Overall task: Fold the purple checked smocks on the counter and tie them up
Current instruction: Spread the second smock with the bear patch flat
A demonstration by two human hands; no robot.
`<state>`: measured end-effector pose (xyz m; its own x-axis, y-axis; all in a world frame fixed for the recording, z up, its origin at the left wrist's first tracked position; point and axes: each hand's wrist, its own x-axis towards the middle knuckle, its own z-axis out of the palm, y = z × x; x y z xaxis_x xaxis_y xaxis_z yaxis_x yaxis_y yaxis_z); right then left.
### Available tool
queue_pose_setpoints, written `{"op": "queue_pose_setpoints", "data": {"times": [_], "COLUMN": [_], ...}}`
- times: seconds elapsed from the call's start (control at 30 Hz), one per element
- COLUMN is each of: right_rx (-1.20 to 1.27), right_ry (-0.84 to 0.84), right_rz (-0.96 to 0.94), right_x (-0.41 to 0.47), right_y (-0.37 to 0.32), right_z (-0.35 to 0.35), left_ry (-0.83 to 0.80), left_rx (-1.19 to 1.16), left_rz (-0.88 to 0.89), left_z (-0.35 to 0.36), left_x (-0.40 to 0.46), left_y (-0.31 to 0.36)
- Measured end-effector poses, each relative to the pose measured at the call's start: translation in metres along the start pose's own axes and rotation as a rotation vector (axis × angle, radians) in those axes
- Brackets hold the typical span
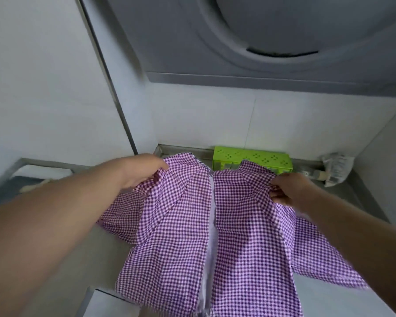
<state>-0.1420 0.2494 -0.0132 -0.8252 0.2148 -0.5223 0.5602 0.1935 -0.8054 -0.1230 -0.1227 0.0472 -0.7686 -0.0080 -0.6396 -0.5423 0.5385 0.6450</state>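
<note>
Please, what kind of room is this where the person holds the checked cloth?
Probably a kitchen: a grey range hood hangs over a steel counter set against white tiled walls. A green perforated basket stands at the back, behind the purple checked smock.

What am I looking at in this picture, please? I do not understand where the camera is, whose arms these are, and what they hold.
There is no machine here. A person wears one camera on the head, looking forward and down, so the two bare arms are that person's own. The left hand and the right hand each pinch a shoulder of a purple checked smock and hold it up; its lower part lies spread on the metal counter. Behind it, by the wall, stand a green perforated basket and a crumpled plastic bag. A grey extractor hood hangs above.
</note>
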Motion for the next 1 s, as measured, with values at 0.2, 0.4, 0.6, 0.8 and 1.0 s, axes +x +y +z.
{"op": "queue_pose_setpoints", "data": {"times": [0.2,0.4,0.6,0.8,1.0], "right_rx": [0.124,0.445,0.208,-0.068,0.222], "right_ry": [0.032,-0.103,-0.648,-0.279,-0.179], "right_rz": [-0.131,-0.309,-0.721,-0.829,-0.666], "right_x": [-0.038,-0.090,-0.203,-0.255,-0.280], "right_y": [-0.039,-0.083,-0.109,-0.119,-0.120], "right_z": [-0.008,0.008,0.067,0.118,0.125], "left_ry": [-0.071,-0.126,-0.153,0.046,0.268], "left_rx": [-0.184,-0.400,-0.384,-0.170,0.454], "left_rz": [0.120,0.325,0.512,0.660,0.929], "left_z": [-0.004,-0.006,-0.005,-0.010,-0.047], "left_x": [-0.057,-0.106,-0.164,-0.206,-0.229], "left_y": [0.009,0.024,0.047,0.046,0.034]}}
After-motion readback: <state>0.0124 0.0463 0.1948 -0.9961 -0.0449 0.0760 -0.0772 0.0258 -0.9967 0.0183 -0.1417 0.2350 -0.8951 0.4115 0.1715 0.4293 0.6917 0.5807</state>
